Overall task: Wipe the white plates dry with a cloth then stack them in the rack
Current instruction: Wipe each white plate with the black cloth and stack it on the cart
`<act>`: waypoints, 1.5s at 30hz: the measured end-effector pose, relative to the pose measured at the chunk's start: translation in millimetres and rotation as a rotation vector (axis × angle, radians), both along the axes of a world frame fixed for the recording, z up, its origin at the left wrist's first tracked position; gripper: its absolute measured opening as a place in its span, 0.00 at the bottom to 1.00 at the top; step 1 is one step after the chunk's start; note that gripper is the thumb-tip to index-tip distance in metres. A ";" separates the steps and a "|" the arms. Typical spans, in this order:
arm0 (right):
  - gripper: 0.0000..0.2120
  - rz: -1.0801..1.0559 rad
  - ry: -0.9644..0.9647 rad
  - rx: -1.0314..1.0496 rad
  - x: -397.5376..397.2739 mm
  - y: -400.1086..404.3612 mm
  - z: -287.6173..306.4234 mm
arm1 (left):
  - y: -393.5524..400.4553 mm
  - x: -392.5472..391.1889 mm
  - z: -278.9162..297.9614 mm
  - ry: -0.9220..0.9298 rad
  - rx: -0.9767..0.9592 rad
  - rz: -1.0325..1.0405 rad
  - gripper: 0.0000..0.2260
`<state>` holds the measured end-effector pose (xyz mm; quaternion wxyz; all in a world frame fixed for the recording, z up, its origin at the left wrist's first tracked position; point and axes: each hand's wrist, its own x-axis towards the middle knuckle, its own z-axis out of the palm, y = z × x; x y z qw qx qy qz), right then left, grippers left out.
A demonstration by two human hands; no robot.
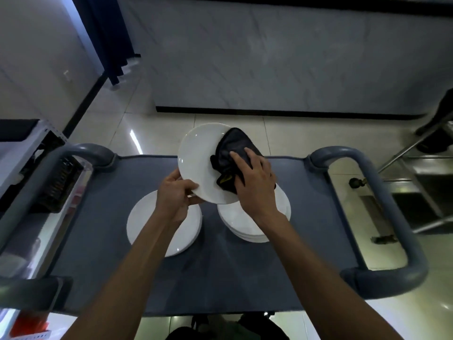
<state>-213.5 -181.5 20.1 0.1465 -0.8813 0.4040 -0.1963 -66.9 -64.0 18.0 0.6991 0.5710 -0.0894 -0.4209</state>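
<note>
**A:** Where's the plate you're working on?

**B:** The white plate [198,163] is lifted and tilted above the desk [220,273], a grey cart top. Your left hand [175,195] pinches its near rim, thumb on the face and fingers curled under. Your right hand [255,182] presses the dark cloth [231,153] flat against the right side of the plate's face, fingers spread over it, so that grip is a press, not a clench.

**A:** So which step are you on?

**B:** The wiping, I'd judge. The cloth covers only the right part of the face; the left part lies bare.

**A:** And the other plates?

**B:** One stack [157,222] sits on the desk under your left wrist, another stack [247,224] under your right. I can't tell which is dry.

**A:** What does your next move call for?

**B:** Probably sweeping the cloth across the bare side while your left pinch holds firm, then the back. A dark crate [56,182] stands left of the desk; whether that's the rack, I can't say.
</note>
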 end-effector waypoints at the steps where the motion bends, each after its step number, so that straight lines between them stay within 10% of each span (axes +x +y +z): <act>1: 0.27 -0.001 0.004 0.012 -5.6 1.2 -2.0 | -7.1 -4.5 1.4 0.008 -0.006 0.010 0.21; 30: 0.25 -0.013 -0.096 0.015 -70.5 -109.8 8.3 | -79.1 -63.7 18.0 -0.084 0.076 -0.143 0.20; 45: 0.26 0.332 -0.203 -0.041 -55.5 -82.6 9.5 | -82.4 -97.9 27.7 -0.178 0.097 -0.197 0.20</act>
